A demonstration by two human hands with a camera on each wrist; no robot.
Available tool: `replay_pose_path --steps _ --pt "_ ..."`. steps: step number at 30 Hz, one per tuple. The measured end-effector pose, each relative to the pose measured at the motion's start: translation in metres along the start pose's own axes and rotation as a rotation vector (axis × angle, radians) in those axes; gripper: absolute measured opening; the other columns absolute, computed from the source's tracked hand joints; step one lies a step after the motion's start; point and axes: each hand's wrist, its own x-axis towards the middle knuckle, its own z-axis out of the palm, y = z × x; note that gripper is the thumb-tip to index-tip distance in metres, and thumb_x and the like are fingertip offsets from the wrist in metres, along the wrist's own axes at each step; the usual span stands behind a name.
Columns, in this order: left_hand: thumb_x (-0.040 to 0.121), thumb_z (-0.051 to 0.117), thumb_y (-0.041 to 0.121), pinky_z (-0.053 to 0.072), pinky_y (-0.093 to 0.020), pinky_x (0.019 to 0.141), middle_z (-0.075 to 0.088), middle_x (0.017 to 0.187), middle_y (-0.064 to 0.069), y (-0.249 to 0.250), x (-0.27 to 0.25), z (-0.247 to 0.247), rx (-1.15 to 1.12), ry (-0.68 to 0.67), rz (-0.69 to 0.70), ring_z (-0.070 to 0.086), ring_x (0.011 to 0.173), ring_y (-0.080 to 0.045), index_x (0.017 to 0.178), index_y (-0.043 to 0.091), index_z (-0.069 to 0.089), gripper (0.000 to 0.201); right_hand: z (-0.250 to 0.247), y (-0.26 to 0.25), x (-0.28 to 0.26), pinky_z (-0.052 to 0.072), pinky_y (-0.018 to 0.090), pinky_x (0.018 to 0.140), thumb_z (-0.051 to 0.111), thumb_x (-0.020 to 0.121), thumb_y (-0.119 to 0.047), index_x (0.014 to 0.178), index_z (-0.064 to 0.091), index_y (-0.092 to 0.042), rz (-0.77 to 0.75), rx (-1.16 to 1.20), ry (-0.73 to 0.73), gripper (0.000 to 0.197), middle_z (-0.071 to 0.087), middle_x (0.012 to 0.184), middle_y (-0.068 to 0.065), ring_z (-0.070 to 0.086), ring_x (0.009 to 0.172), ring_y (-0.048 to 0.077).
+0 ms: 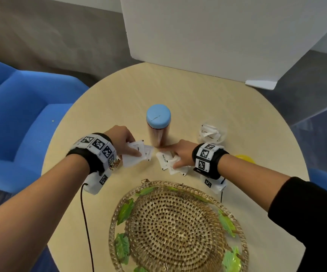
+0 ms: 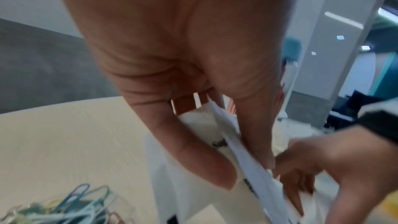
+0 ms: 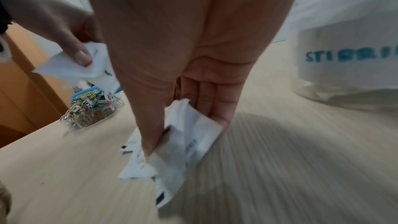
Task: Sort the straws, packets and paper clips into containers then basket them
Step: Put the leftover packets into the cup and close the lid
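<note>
**Head view: two hands gather sugar packets beside a capped straw jar**

Head view, from above a round wooden table (image 1: 103, 107): the left hand (image 1: 122, 141) has thumb and fingers closed around a fan of white packets (image 1: 137, 154), their long edges running roughly from near-left to far-right. The right hand (image 1: 180, 154) pinches a second bunch of packets (image 1: 168, 162) lying on the table, thumb on top and fingers behind; these splay in several directions, corners pointing toward the woven basket (image 1: 178, 226) at the near edge. Between the hands, just beyond them, the straw jar (image 1: 158, 124) stands upright with its blue lid on, long axis vertical; the straws inside show only as a reddish blur. A clear cup (image 1: 212, 133) to the right already holds packets, tilted at odd angles. The paper clip container (image 3: 90, 110) sits at the table's left edge, almost wholly hidden under the left wristband in the head view, seen clearly only from the right wrist. A yellow object (image 1: 245, 158) peeks out behind the right wristband, mostly covered and unidentifiable. Both wrist views are motion-blurred; packet print is unreadable. A white board (image 1: 217, 36) stands at the table's far side, and a blue armchair (image 1: 17, 114) is cut off on the left.
</note>
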Motion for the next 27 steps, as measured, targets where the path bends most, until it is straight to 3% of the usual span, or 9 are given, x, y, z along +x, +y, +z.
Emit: replay_pose_path --steps 3,5,8,11,14,17,20,23,27 --pt "0.072 0.08 0.051 0.036 -0.021 0.049 0.057 0.052 0.006 -0.005 -0.014 -0.012 -0.136 0.055 0.074 0.047 0.05 -0.009 0.068 0.02 0.073 0.032 0.002 -0.003 -0.004 0.037 0.026 0.063 0.072 0.08 -0.03 0.108 0.063 -0.02 0.049 -0.001 0.02 0.032 0.053 0.084 -0.002 0.056 0.081 0.024" --pt "0.071 0.08 0.051 0.032 -0.017 0.046 0.05 0.046 0.01 0.004 -0.025 -0.016 -0.234 0.036 0.153 0.042 0.045 -0.004 0.061 0.025 0.07 0.03 0.006 -0.002 -0.007 0.036 0.03 0.06 0.073 0.08 -0.034 0.081 0.058 -0.014 0.09 0.002 0.017 0.025 0.057 0.082 0.006 0.054 0.077 0.028" --pt "0.073 0.08 0.05 0.033 -0.017 0.05 0.051 0.049 0.011 0.034 -0.037 -0.012 -0.361 -0.018 0.284 0.042 0.048 -0.005 0.06 0.026 0.07 0.029 0.005 0.009 -0.019 0.032 0.03 0.055 0.079 0.076 -0.035 0.079 0.062 -0.002 0.136 0.098 0.11 0.037 0.059 0.074 0.014 0.044 0.06 0.018" --pt "0.076 0.076 0.05 0.034 -0.024 0.054 0.061 0.06 -0.004 0.07 -0.038 -0.002 -0.404 -0.032 0.438 0.046 0.055 -0.014 0.072 0.018 0.075 0.032 -0.002 0.029 -0.047 0.033 0.021 0.051 0.082 0.075 -0.03 0.069 0.066 -0.017 0.178 0.289 0.216 0.021 0.056 0.058 -0.008 0.044 0.05 0.003" --pt "0.08 0.075 0.047 0.031 -0.022 0.05 0.059 0.059 -0.008 0.11 -0.03 0.001 -0.458 0.069 0.53 0.042 0.052 -0.009 0.068 0.017 0.071 0.032 -0.002 0.057 -0.078 0.043 0.03 0.058 0.079 0.067 -0.049 0.071 0.07 -0.009 0.244 0.385 0.371 0.041 0.067 0.067 0.004 0.056 0.058 0.011" --pt "0.081 0.074 0.047 0.031 -0.025 0.051 0.059 0.059 -0.01 0.149 -0.011 -0.002 -0.559 0.305 0.484 0.042 0.053 -0.01 0.07 0.016 0.072 0.033 -0.005 0.079 -0.111 0.033 0.022 0.049 0.083 0.067 -0.053 0.055 0.064 -0.024 0.351 0.416 0.509 0.037 0.053 0.048 -0.01 0.046 0.047 0.006" --pt "0.084 0.073 0.042 0.028 -0.021 0.049 0.048 0.053 -0.002 0.176 0.015 0.001 -0.72 0.448 0.375 0.038 0.052 -0.011 0.063 0.018 0.065 0.033 -0.008 0.096 -0.137 0.03 0.021 0.05 0.085 0.071 -0.043 0.056 0.067 -0.024 0.396 0.551 0.658 0.03 0.054 0.049 -0.004 0.041 0.05 0.006" --pt "0.087 0.07 0.035 0.024 -0.017 0.045 0.037 0.051 0.006 0.19 0.041 0.015 -0.796 0.478 0.276 0.033 0.049 -0.011 0.055 0.025 0.046 0.042 -0.009 0.108 -0.15 0.041 0.021 0.051 0.086 0.072 -0.035 0.069 0.075 -0.017 0.407 0.695 0.747 0.022 0.068 0.06 -0.001 0.05 0.051 0.004" --pt "0.089 0.069 0.033 0.028 -0.012 0.046 0.047 0.055 0.011 0.197 0.059 0.034 -0.821 0.469 0.231 0.041 0.052 -0.004 0.065 0.032 0.055 0.027 -0.012 0.113 -0.159 0.044 0.019 0.044 0.083 0.077 -0.025 0.076 0.076 -0.013 0.412 0.839 0.872 0.014 0.066 0.054 -0.004 0.051 0.04 0.005"
